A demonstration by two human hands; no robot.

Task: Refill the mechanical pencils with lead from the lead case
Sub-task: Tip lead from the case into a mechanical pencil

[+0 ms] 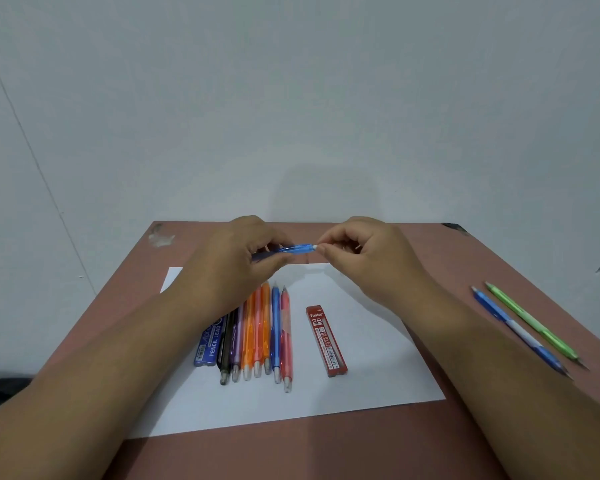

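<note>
A white paper sheet (361, 375) is laid on the brown table (326, 452), probably so that thin lead can be seen. Above its far edge, a blue pencil (293, 249) is gripped level by the left hand (236, 261), while its white end cap is pinched by the right hand (364, 258), likely to be pulled off. On the sheet a row of pencils (257, 337) and the red lead case (326, 341) are kept near. Right of the sheet two pencils (523, 327) are set apart. Nothing blocks the case.
</note>
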